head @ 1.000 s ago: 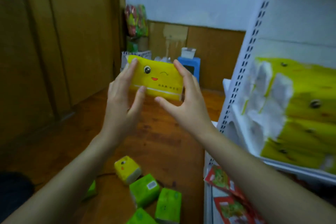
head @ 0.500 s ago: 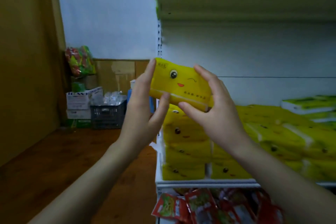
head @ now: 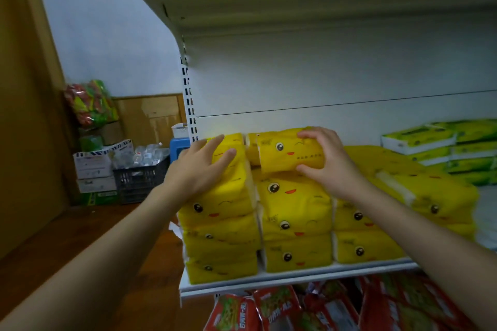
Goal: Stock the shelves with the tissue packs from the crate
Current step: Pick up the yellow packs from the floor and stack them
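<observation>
Steady the left stack (head: 220,212) with the left hand (head: 200,169), lying flat and straight-fingered on its top pack. Slide the tissue pack (head: 290,153), pinched between thumb and curled fingers of the right hand (head: 326,161) atop the middle stack (head: 294,223), far back and square, face outward. Release only once settled level, since soft, squashy packs likely tilt and slip off the near edge of the shelf (head: 269,279).

Dim, bluish light; soft focus, wide-angle bending at edges.
</observation>
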